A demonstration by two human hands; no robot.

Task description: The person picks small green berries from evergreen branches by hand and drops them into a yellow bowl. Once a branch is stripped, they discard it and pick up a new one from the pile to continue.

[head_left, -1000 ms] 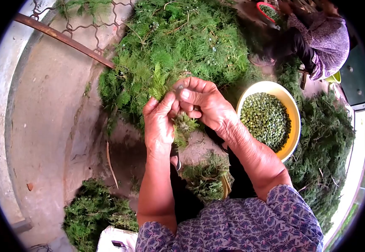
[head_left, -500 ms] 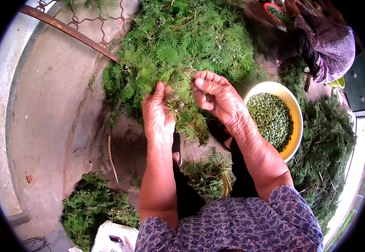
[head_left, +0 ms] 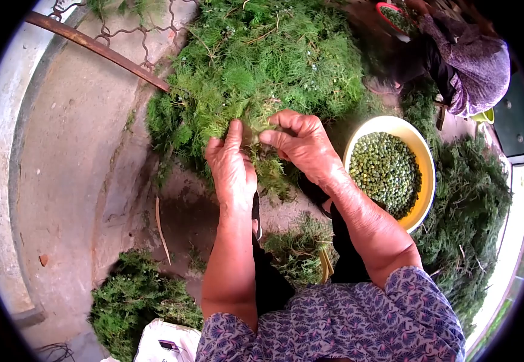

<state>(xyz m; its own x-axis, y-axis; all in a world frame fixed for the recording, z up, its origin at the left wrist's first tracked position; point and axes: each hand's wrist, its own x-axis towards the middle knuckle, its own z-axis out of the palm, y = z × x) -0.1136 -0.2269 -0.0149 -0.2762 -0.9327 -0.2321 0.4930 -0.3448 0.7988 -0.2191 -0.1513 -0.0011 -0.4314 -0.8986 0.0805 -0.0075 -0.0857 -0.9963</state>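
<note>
My left hand [head_left: 233,169] is closed on a feathery green conifer sprig [head_left: 269,172], its thumb pointing away from me. The sprig hangs between both hands, above my feet. Close beside it on the right, my right hand [head_left: 303,145] pinches with thumb and forefinger at the sprig; whatever small thing lies between those fingertips is too small to make out. A yellow basin [head_left: 426,175] full of small round green cones [head_left: 388,172] stands by my right forearm. Beyond my hands lies a large heap of cut conifer branches [head_left: 274,60].
More branches [head_left: 467,217] are piled right of the basin, and a smaller pile [head_left: 138,301] lies at lower left near a white bag [head_left: 165,341]. A person [head_left: 473,66] sits at upper right with a red-rimmed bowl [head_left: 393,21]. A rusty metal bar [head_left: 99,48] crosses the upper left.
My right hand has moved left and turned, bringing its fingertips to the sprig beside my left hand. The left hand has barely shifted.
</note>
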